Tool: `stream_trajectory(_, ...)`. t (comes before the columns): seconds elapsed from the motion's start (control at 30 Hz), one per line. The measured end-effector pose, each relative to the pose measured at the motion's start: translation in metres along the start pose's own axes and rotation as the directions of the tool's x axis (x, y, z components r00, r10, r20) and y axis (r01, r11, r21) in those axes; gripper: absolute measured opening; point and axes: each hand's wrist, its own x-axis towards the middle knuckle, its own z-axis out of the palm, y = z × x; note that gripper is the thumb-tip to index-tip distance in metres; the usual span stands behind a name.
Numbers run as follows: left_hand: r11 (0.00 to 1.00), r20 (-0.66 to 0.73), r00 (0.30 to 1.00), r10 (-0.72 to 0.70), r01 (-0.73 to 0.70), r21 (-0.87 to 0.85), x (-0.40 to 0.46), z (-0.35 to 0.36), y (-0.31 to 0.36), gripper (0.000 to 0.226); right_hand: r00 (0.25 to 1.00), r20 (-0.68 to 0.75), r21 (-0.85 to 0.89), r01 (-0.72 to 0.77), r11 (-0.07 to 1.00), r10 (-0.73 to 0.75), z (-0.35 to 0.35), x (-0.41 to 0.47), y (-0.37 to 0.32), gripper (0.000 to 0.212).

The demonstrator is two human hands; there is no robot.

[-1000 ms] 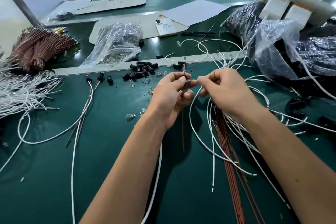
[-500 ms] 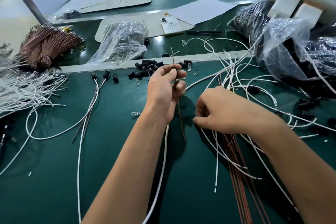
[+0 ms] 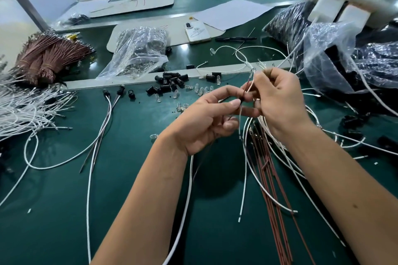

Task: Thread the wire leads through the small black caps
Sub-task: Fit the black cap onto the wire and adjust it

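My left hand (image 3: 206, 118) pinches a thin brown wire lead (image 3: 243, 98) between thumb and forefinger over the green table (image 3: 64, 211). My right hand (image 3: 280, 101) meets it from the right and grips a white wire (image 3: 251, 84) whose end sticks up above the fingers. A long white wire (image 3: 185, 200) hangs down from under my left hand. Several small black caps (image 3: 170, 84) lie in a loose pile just beyond my hands, with several clear bulbs (image 3: 200, 90) beside them. Whether a cap sits between my fingers I cannot tell.
Finished capped wires (image 3: 107, 101) lie at the left. Loose white wires (image 3: 25, 109) and a brown wire bundle (image 3: 49, 58) fill the far left. Brown and white wires (image 3: 271, 178) spread under my right arm. Plastic bags (image 3: 140, 51) and a phone (image 3: 197, 32) sit behind.
My right hand rose from the wire pile on the table with a white wire and came up against my left hand. My left hand stayed on the brown lead.
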Motion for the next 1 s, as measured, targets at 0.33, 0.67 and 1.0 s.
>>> stream_trajectory(0.33, 0.964, -0.374, 0.914, 0.158, -0.225, -0.141, 0.007, -0.010, 0.003, 0.017, 0.871, 0.427, -0.294, -0.119, 0.948, 0.242, -0.006, -0.005, 0.002, 0.016)
stream_trajectory(0.67, 0.978, -0.366, 0.912, 0.187, -0.207, -0.016, 0.007, -0.010, 0.000, 0.016, 0.866, 0.438, -0.206, -0.166, 0.964, 0.243, -0.007, -0.003, 0.004, 0.016)
stream_trajectory(1.0, 0.916, -0.510, 0.760, 0.402, -0.338, 0.217, 0.006, -0.009, 0.000, 0.024, 0.898, 0.421, 0.217, -0.238, 0.947, 0.129, -0.012, -0.001, -0.011, 0.013)
